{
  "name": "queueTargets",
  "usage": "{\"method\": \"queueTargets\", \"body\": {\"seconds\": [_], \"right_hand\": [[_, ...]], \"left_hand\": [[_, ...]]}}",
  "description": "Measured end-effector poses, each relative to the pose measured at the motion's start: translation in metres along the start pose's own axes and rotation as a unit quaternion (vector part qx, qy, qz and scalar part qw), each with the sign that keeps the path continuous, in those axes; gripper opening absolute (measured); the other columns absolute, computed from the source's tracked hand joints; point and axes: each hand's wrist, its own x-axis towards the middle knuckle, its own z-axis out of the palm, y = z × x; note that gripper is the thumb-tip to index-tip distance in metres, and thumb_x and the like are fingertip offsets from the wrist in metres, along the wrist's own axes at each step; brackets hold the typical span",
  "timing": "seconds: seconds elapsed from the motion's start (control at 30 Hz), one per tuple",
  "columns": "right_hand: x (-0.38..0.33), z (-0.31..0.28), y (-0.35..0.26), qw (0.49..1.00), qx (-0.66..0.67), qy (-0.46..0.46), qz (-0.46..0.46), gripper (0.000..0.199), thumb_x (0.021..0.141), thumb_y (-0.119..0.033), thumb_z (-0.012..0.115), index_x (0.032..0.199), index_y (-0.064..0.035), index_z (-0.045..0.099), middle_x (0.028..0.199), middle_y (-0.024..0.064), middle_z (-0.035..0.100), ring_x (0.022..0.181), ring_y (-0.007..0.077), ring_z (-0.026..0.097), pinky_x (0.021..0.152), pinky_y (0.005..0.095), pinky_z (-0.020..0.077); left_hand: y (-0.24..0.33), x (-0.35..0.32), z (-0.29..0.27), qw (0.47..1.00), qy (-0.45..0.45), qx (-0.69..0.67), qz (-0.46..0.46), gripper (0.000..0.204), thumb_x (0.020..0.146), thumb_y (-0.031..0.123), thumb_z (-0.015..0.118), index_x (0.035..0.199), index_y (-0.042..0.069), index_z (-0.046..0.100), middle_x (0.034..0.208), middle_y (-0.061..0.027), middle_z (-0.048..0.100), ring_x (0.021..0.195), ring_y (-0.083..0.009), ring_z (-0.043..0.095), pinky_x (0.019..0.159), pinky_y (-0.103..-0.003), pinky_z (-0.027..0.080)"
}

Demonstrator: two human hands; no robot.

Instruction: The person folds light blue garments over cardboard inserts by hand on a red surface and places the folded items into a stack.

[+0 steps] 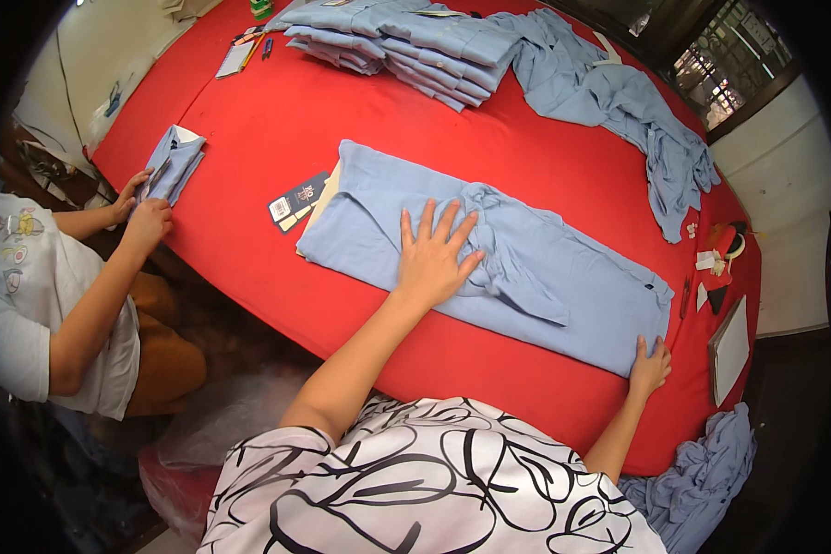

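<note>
A light blue shirt (pixel 582 282), folded into a long strip, lies slantwise across the red table. Cream card shows at its left end, where a dark hang tag (pixel 297 201) sticks out. My left hand (pixel 434 258) lies flat on the shirt with fingers spread, beside a bunched, folded-over sleeve. At the shirt's right end, my right hand (pixel 651 367) grips the near corner, its fingers bent at the edge.
A stack of folded blue shirts (pixel 406 51) stands at the back, with loose blue garments (pixel 600 88) to its right. Left, another person's hands (pixel 148 208) handle a small folded blue garment (pixel 174 166). A tape roll (pixel 735 246) and white pad (pixel 729 351) lie right. Blue cloth (pixel 692 485) is heaped below.
</note>
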Motion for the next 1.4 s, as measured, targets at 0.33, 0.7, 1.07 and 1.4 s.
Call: {"method": "queueTargets", "body": {"seconds": [0.33,0.7,1.07,1.4], "right_hand": [[-0.013,-0.002,0.014,0.993,0.112,0.03,0.024,0.075,0.074,-0.052,0.078,0.123,0.0011,0.057,0.125,0.0205,0.058,0.116,0.0384,0.054,0.098,0.0466,0.0446],[0.01,-0.06,-0.039,0.852,0.513,-0.054,-0.087,0.032,0.077,-0.007,0.066,0.106,0.0033,0.058,0.09,0.0078,0.064,0.08,0.0164,0.06,0.074,0.0294,0.0488],[-0.114,-0.069,-0.189,0.819,0.409,-0.217,-0.339,0.045,0.091,-0.027,0.065,0.128,-0.005,0.054,0.11,0.0123,0.064,0.088,0.019,0.061,0.082,0.0308,0.0496],[-0.032,-0.007,-0.11,0.901,0.374,-0.195,-0.104,0.031,0.091,-0.023,0.065,0.108,0.0034,0.062,0.087,0.0069,0.065,0.076,0.0132,0.058,0.061,0.0289,0.0496]], "left_hand": [[0.003,0.005,0.002,0.996,-0.064,0.053,-0.035,0.061,0.093,0.046,0.057,0.145,0.018,0.046,0.153,-0.0091,0.037,0.145,-0.037,0.024,0.113,-0.066,0.011],[0.07,0.013,0.034,0.985,-0.073,-0.047,0.152,0.052,0.093,0.038,0.059,0.137,0.011,0.054,0.149,-0.0109,0.044,0.144,-0.035,0.029,0.116,-0.059,0.02],[0.045,0.019,0.024,0.925,-0.038,-0.378,-0.032,0.041,0.095,0.01,0.044,0.135,0.001,0.052,0.142,-0.0159,0.049,0.139,-0.0324,0.038,0.117,-0.045,0.025],[0.118,0.024,-0.006,0.887,-0.128,-0.44,0.059,0.027,0.094,0.007,0.053,0.118,-0.001,0.062,0.121,-0.0152,0.059,0.111,-0.032,0.057,0.09,-0.039,0.049]]}}
